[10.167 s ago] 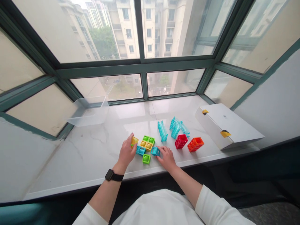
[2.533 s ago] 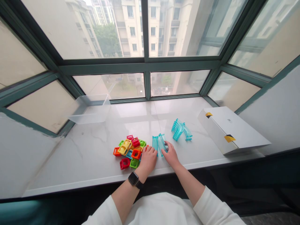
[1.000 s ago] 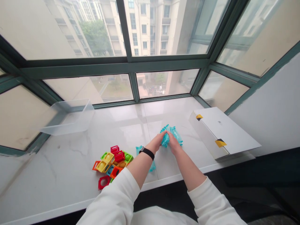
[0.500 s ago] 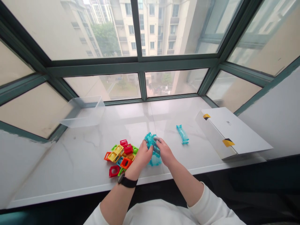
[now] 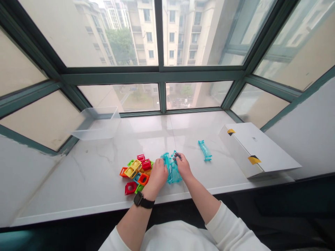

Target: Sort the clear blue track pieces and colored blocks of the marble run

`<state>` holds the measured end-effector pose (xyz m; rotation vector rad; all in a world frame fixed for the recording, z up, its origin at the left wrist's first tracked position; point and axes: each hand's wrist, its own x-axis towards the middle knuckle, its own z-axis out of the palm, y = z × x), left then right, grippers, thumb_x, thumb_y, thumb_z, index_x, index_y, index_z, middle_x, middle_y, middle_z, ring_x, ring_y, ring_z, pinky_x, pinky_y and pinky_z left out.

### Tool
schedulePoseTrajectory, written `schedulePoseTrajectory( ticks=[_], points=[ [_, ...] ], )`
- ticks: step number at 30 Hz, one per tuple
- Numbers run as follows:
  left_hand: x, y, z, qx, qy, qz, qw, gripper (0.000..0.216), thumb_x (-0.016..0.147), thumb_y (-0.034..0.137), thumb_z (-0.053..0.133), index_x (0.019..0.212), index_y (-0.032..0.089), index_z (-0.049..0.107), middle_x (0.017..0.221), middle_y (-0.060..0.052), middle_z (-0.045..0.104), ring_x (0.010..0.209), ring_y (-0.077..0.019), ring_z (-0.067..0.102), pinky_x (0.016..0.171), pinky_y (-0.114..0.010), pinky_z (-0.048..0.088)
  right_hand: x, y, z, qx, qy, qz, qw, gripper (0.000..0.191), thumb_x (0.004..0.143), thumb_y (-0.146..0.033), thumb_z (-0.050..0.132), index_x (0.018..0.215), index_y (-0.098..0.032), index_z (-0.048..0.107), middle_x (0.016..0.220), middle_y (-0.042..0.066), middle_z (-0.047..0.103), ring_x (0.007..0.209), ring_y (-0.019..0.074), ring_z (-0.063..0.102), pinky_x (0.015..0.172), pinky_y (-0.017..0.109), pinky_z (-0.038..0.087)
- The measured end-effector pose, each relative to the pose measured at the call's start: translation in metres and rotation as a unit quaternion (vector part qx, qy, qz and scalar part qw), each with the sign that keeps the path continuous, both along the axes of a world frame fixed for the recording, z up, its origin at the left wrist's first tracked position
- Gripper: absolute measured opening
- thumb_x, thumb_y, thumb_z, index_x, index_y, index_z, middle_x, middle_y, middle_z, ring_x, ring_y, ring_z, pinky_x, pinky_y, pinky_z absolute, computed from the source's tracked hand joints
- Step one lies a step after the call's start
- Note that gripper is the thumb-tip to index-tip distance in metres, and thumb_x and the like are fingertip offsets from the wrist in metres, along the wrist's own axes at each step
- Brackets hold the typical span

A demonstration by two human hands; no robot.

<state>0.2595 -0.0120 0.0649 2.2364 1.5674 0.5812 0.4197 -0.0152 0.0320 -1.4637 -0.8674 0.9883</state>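
My left hand [image 5: 157, 173] and my right hand [image 5: 182, 166] are both closed on a bunch of clear teal curved track pieces [image 5: 171, 169], pressed together on the white marble sill [image 5: 99, 170]. Just left of my left hand lies a heap of coloured cube blocks [image 5: 136, 171], red, orange, yellow, green and blue. One single teal track piece [image 5: 204, 150] lies apart on the sill to the right of my hands. A dark watch sits on my left wrist.
A clear plastic tub [image 5: 98, 122] stands at the back left by the window. A white cardboard box [image 5: 258, 149] with yellow tape lies at the right. The sill's front edge runs just below my hands; window frames close the back.
Both hands reached right to the teal tracks, gathered them and brought the bunch back beside the block heap. One track piece stayed behind on the right.
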Motion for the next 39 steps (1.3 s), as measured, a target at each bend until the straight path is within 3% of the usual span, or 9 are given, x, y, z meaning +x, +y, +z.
schedulePoseTrajectory(
  ticks=[6,11,16,22,30,34,39],
  points=[
    [-0.002,0.002,0.0,0.034,-0.008,0.015,0.999,0.025,0.102,0.022,0.044,0.12,0.015,0.06,0.112,-0.016,0.066,0.107,-0.0286,0.064,0.098,-0.045,0.053,-0.024,-0.008,-0.007,0.098,-0.19,-0.01,0.977,0.054,0.093,-0.023,0.049,0.147,-0.022,0.047,0.139,0.016,0.058,0.124,0.0247,0.063,0.111,0.045,0.051],
    [-0.005,0.008,0.001,0.022,-0.022,0.028,0.999,0.029,0.103,0.024,0.044,0.127,0.015,0.058,0.108,-0.015,0.067,0.102,-0.0276,0.067,0.092,-0.042,0.055,-0.027,-0.003,-0.012,0.133,-0.29,0.0,0.948,0.053,0.093,-0.013,0.042,0.144,-0.022,0.051,0.135,0.014,0.059,0.131,0.0257,0.055,0.117,0.047,0.045],
    [-0.012,0.013,0.0,0.035,-0.051,0.035,0.998,0.038,0.101,0.022,0.045,0.137,0.014,0.055,0.114,-0.016,0.065,0.108,-0.0296,0.065,0.098,-0.045,0.054,-0.014,0.004,-0.016,0.08,-0.366,0.003,0.927,0.048,0.092,-0.014,0.046,0.139,-0.021,0.056,0.135,0.014,0.06,0.133,0.029,0.051,0.12,0.05,0.038],
    [-0.007,0.011,0.008,0.051,-0.063,0.015,0.997,0.04,0.104,0.03,0.047,0.142,0.018,0.054,0.121,-0.015,0.062,0.116,-0.0292,0.063,0.103,-0.045,0.053,0.005,0.01,-0.023,0.019,-0.362,-0.002,0.932,0.045,0.09,-0.016,0.052,0.133,-0.02,0.06,0.137,0.016,0.056,0.133,0.0298,0.052,0.117,0.048,0.042],
    [0.019,0.008,0.018,0.005,0.042,-0.024,0.999,0.051,0.101,0.035,0.057,0.149,0.019,0.05,0.126,-0.016,0.062,0.11,-0.029,0.067,0.09,-0.038,0.053,0.028,0.004,-0.019,0.001,-0.266,0.009,0.964,0.037,0.1,-0.034,0.044,0.125,-0.022,0.068,0.131,0.013,0.064,0.13,0.0269,0.059,0.117,0.044,0.044],
    [0.012,0.007,0.024,0.021,0.005,-0.062,0.998,0.055,0.097,0.043,0.064,0.147,0.023,0.053,0.129,-0.014,0.067,0.118,-0.0315,0.064,0.101,-0.045,0.05,0.034,-0.009,-0.013,-0.021,-0.222,0.009,0.975,0.046,0.104,-0.051,0.04,0.129,-0.023,0.067,0.133,0.012,0.065,0.131,0.0266,0.059,0.117,0.044,0.044],
    [-0.009,0.009,0.023,0.014,-0.077,-0.048,0.996,0.046,0.103,0.044,0.053,0.144,0.023,0.055,0.135,-0.012,0.066,0.127,-0.0301,0.061,0.11,-0.049,0.047,0.028,-0.016,-0.011,-0.016,-0.251,0.052,0.967,0.053,0.099,-0.06,0.052,0.138,-0.026,0.064,0.14,0.01,0.061,0.137,0.0274,0.054,0.12,0.046,0.041]
  ],
)
